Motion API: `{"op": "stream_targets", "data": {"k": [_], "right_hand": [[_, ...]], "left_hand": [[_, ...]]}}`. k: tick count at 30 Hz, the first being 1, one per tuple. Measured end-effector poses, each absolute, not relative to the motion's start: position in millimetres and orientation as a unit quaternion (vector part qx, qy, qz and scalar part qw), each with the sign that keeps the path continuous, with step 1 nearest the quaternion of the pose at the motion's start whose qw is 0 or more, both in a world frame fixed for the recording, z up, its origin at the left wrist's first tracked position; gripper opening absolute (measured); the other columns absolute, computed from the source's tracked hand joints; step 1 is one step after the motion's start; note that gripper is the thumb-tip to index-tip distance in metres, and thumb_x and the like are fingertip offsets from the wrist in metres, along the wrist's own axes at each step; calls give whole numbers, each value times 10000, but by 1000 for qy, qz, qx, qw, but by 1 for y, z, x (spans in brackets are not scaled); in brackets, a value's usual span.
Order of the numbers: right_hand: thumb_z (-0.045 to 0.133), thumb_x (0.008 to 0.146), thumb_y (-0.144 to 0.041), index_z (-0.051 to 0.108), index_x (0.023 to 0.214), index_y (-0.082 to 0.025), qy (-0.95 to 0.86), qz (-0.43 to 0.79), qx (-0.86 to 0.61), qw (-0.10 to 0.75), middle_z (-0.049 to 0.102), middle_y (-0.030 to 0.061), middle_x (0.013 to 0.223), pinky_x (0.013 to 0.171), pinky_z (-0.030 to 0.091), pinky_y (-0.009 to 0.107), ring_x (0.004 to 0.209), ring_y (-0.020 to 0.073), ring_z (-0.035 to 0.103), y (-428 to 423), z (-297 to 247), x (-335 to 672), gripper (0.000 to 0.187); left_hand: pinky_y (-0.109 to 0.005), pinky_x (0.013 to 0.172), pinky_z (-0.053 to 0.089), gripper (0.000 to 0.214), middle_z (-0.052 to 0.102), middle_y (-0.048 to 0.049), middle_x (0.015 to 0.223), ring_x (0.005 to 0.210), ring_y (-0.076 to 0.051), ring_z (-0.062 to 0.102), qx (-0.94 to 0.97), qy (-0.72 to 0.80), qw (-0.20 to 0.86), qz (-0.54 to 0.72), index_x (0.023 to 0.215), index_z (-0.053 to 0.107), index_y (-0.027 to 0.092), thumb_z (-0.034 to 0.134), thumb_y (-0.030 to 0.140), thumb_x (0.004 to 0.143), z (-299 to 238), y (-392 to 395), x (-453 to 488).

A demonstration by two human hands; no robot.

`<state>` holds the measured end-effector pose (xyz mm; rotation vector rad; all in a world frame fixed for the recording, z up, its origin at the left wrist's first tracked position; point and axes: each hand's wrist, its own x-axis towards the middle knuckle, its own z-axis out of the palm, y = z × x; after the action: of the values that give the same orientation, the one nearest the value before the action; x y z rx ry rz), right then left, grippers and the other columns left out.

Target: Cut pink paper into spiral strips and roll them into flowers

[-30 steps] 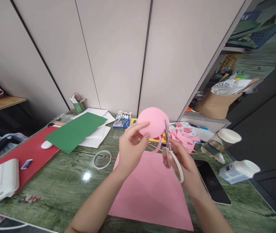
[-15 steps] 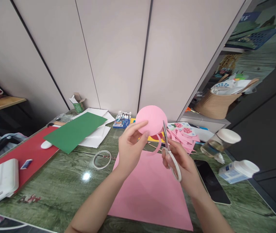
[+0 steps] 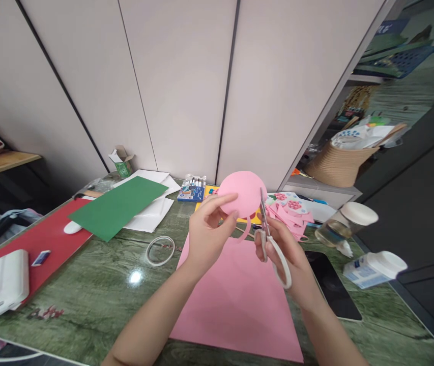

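Note:
My left hand (image 3: 211,229) pinches a round pink paper disc (image 3: 244,190) at its lower left edge, thumb in front. A narrow curled paper strip (image 3: 245,231) hangs below the disc. In my right hand (image 3: 283,254) is a pair of scissors (image 3: 273,249) with white handles, fingers in the loops. The blades point up and meet the disc's right edge. Beneath both hands a large pink sheet (image 3: 235,305) lies on the table. Pink paper scraps (image 3: 287,218) are heaped just beyond my right hand.
A black phone (image 3: 335,287), a clear jar (image 3: 344,223) and a white bottle (image 3: 377,268) stand or lie at right. Leftward are a tape roll (image 3: 148,252), green paper (image 3: 119,208), red paper (image 3: 49,231) and a white power bank (image 3: 1,287). A marker box (image 3: 192,189) sits near the cabinet.
The disc and left hand have shifted slightly right and down. The scissor handles have spread wider apart, and the blades still meet the disc's right edge.

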<state>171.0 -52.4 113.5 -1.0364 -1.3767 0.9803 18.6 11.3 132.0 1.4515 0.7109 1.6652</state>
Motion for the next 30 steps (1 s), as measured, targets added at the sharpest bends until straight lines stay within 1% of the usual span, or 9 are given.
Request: {"op": "stream_targets", "data": {"k": [3, 9, 18, 23, 27, 30], "right_hand": [[528, 889, -403, 466, 1240, -324, -581, 413, -439, 547, 454, -5, 813, 632, 420, 260, 711, 128, 461, -53, 113, 171, 365], [536, 884, -394, 476, 1229, -321, -574, 414, -438, 555, 448, -14, 796, 570, 414, 248, 631, 111, 434, -53, 113, 169, 358], [514, 898, -330, 488, 1217, -304, -572, 416, -441, 553, 441, -13, 803, 574, 413, 259, 618, 108, 425, -52, 110, 170, 321], [532, 888, -349, 499, 1214, -313, -564, 424, -444, 553, 442, -13, 811, 558, 406, 256, 607, 103, 420, -52, 111, 169, 330], [525, 894, -351, 486, 1228, -321, -568, 427, -444, 547, 436, -17, 805, 552, 407, 253, 601, 99, 433, -52, 111, 168, 338], [521, 896, -356, 481, 1221, -315, -569, 425, -441, 548, 439, -20, 791, 561, 412, 259, 602, 103, 436, -52, 111, 167, 330]], "left_hand": [[-199, 643, 472, 281, 634, -31, 943, 813, -114, 559, 575, 280, 403, 655, 989, 696, 246, 639, 109, 751, 132, 11, 19], [-214, 714, 477, 252, 642, -29, 937, 875, -124, 574, 573, 266, 402, 663, 974, 698, 244, 637, 118, 765, 132, 12, 18], [-244, 759, 492, 187, 657, -41, 948, 917, -143, 593, 569, 284, 392, 665, 927, 714, 237, 617, 158, 788, 132, 12, 15], [-250, 730, 505, 222, 655, -51, 986, 893, -143, 596, 554, 279, 400, 675, 983, 698, 232, 654, 201, 768, 133, 12, 15], [-220, 666, 497, 243, 645, -41, 983, 783, -105, 587, 553, 283, 395, 677, 990, 692, 239, 667, 181, 756, 133, 13, 16], [-211, 656, 488, 245, 646, -34, 964, 769, -100, 580, 558, 282, 387, 678, 979, 696, 243, 671, 166, 748, 133, 12, 16]]}}
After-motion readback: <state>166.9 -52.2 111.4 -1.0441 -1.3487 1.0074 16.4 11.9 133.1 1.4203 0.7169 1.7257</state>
